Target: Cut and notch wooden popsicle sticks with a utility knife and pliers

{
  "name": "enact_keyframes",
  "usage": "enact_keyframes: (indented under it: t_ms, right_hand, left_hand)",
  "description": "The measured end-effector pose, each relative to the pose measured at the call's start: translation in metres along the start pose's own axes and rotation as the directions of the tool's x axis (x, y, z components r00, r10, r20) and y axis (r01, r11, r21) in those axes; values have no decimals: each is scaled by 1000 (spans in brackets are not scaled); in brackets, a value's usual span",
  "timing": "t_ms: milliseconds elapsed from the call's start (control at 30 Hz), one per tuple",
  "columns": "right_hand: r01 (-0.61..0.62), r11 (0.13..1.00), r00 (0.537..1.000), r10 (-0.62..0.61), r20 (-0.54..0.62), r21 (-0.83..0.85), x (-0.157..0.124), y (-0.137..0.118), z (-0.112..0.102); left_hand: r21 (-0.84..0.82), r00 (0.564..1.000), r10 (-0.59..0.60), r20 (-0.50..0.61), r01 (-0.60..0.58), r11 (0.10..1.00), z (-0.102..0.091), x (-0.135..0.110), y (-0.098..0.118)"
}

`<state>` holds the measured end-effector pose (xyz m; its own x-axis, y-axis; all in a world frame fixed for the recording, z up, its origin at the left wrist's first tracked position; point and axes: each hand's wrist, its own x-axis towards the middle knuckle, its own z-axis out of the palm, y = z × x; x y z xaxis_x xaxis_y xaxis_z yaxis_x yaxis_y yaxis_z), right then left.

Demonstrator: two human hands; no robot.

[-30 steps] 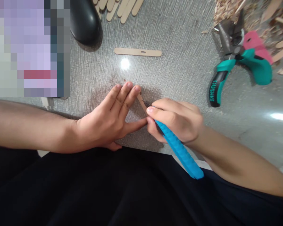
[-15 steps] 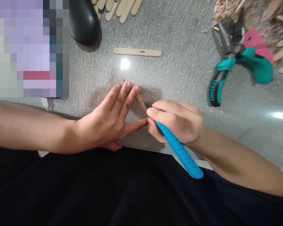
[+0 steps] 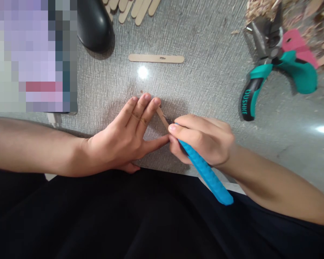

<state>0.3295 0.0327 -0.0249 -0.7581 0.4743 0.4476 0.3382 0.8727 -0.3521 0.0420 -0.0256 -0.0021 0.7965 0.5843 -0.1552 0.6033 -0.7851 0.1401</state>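
My left hand (image 3: 126, 135) lies flat with its fingers spread, palm toward the grey textured tabletop. Its fingertips and another outstretched finger press near the two ends of a wooden craft stick (image 3: 162, 117). In a pen-like grip, my right hand (image 3: 205, 138) is closed around a blue-handled craft knife (image 3: 209, 178). The knife's blade touches or sits right over the stick; the fingers hide part of it. Farther up the table lies a second craft stick (image 3: 148, 58) with a small dark mark right of its middle.
Teal-and-black pliers (image 3: 272, 54) lie jaws apart at the right, over a pink piece (image 3: 297, 43). Wood shavings (image 3: 259, 10) and stick scraps lie behind them. A black computer mouse (image 3: 95, 27) stands at upper left, beside several craft sticks (image 3: 142, 12) and a blurred-out device (image 3: 32, 54).
Both hands, the knife and the stick keep nearly the same position. The surrounding view has shifted very slightly, with the pliers a little farther right.
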Motion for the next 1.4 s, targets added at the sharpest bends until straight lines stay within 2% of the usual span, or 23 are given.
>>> enact_keyframes:
  t_ms: [200,467,700,833,1400]
  right_hand:
    - [9,1000,1000,-9,-7,-1,0,-1,-1]
    - [-11,1000,1000,11,12,14,-2,-3,-4]
    - [-17,1000,1000,17,9,-1,-4,-6,-4]
    - [-23,1000,1000,23,15,-3,-4,-7,-4]
    - [-29,998,1000,30,10,-47,-8,-11,-5]
  left_hand:
    - [-13,998,-42,-42,41,999,4,0,5]
    - [-7,998,-35,44,36,999,0,1,4]
    - [-69,997,-65,-28,63,996,4,1,7]
    - [-63,997,-70,34,72,995,2,1,6]
    - [-6,1000,-19,-15,19,1000,1,-1,2]
